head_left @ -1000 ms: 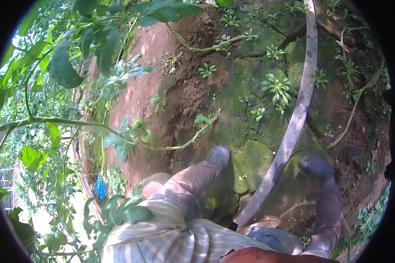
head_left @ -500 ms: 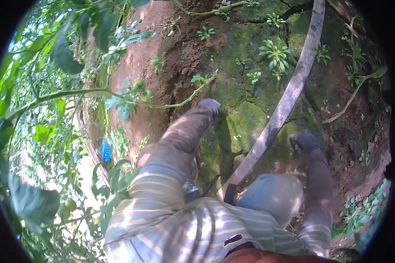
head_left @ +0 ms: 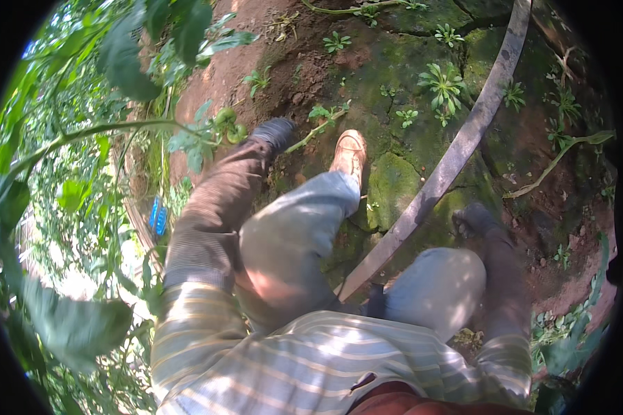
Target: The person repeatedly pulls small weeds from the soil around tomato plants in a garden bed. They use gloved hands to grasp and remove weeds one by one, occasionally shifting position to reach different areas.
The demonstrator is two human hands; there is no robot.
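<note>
My left hand, in a dark glove, is over the soil beside a tomato stem. The sleeve and hand cover part of that stem, and motion blurs the fingers. Green tomatoes hang just left of the wrist. My right hand, also gloved, is low over the mossy ground to the right of a long flat grey strip. Its fingers look curled in; whatever they may hold is hidden.
Leafy tomato plants crowd the left side. Small weeds dot the cracked, mossy soil ahead. A bare stem lies at right. My brown shoe stands between the hands. A blue plastic object shows at left.
My left hand has swung left and slightly forward, toward the green tomatoes. My left leg and shoe have come into sight. The right hand has hardly moved.
</note>
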